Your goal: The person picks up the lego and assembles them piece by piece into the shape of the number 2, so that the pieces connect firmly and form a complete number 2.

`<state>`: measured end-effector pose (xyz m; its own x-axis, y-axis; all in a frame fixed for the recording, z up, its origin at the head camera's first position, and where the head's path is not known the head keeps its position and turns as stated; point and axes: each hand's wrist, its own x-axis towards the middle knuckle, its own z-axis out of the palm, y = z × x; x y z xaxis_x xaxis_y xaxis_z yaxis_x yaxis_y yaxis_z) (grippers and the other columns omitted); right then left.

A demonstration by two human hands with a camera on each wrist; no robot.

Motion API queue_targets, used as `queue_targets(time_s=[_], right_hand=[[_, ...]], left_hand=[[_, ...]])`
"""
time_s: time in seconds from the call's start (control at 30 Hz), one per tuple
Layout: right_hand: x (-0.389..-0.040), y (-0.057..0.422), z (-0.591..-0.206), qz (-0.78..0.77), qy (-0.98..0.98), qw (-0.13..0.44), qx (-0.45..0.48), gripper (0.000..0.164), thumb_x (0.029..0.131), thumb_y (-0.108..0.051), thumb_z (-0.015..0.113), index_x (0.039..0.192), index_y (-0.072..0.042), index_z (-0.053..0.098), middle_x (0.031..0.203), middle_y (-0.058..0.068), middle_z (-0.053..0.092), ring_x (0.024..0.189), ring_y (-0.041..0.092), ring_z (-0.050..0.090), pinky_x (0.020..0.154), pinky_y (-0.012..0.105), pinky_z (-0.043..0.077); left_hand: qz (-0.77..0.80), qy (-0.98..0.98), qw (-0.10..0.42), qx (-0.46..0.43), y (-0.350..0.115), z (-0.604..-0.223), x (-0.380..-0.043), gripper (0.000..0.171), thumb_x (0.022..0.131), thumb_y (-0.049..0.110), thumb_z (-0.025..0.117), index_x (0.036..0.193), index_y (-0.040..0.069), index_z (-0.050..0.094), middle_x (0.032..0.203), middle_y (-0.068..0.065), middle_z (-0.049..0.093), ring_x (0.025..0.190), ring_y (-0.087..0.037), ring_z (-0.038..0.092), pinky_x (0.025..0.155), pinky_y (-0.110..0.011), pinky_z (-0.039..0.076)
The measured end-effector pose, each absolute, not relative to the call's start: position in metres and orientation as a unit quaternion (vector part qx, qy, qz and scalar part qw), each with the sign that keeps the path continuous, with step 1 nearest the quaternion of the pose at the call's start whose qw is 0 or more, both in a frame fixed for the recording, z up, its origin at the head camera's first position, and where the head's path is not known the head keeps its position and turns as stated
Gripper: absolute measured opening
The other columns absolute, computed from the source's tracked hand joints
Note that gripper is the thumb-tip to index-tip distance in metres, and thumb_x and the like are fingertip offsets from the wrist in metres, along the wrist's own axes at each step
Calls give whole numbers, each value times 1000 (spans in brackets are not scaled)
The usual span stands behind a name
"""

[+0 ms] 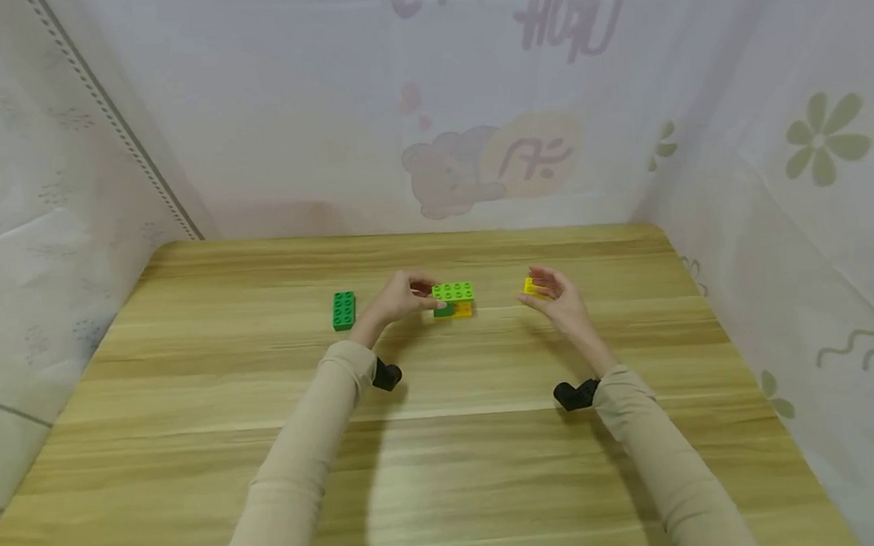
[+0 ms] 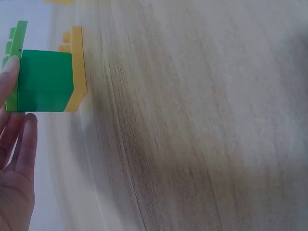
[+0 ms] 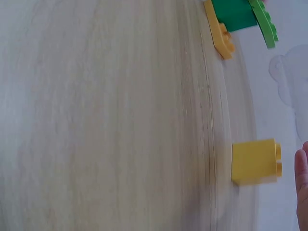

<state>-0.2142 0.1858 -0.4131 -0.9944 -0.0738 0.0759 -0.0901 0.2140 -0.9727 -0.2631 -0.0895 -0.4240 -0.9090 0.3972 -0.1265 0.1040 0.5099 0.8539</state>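
Note:
A small stack of toy building bricks stands mid-table in the head view: a light green studded brick (image 1: pixel 453 290) on top, a dark green brick (image 2: pixel 46 80) beneath one end, and a flat orange brick (image 2: pixel 78 60) at the bottom. At the stack's left end, my left hand (image 1: pixel 399 300) pinches it, thumb in front and fingers behind. To the right, a yellow brick (image 3: pixel 254 161) stands on the table with its studs up. My right hand (image 1: pixel 565 305) is beside it, fingers spread around it; a gap shows between hand and brick in the right wrist view.
A separate dark green studded brick (image 1: pixel 344 310) lies left of my left hand. The wooden table (image 1: pixel 450 489) meets a patterned fabric backdrop (image 1: pixel 309 147) along its far edge. Black wrist mounts (image 1: pixel 575 395) sit under both sleeves.

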Motion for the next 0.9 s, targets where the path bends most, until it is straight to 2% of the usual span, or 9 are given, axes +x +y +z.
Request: queue_targets(time_s=[0.3, 0.53, 0.9], right_hand=[[-224, 207, -432, 643, -766, 12, 18, 59, 80, 1, 66, 132, 7, 40, 134, 29, 37, 123, 39, 39, 107, 46, 30], [-234, 220, -455, 621, -783, 19, 9, 61, 81, -7, 68, 134, 4, 39, 135, 25, 39, 124, 36, 40, 107, 43, 32], [-240, 223, -467, 609, -792, -14, -40, 62, 81, -7, 68, 135, 0, 38, 139, 19, 40, 127, 32, 38, 108, 40, 32]], left_hand=[[473, 854, 159, 145, -90, -423, -264, 40, 80, 14, 70, 117, 2, 60, 115, -16, 59, 104, -26, 55, 87, -34, 49], [475, 852, 156, 156, -91, -422, -264, 40, 79, 12, 71, 115, 0, 61, 113, -19, 60, 102, -30, 57, 86, -35, 50], [488, 846, 165, 138, -91, -427, -264, 40, 79, 16, 72, 115, 4, 61, 113, -14, 61, 102, -26, 56, 86, -33, 49]])
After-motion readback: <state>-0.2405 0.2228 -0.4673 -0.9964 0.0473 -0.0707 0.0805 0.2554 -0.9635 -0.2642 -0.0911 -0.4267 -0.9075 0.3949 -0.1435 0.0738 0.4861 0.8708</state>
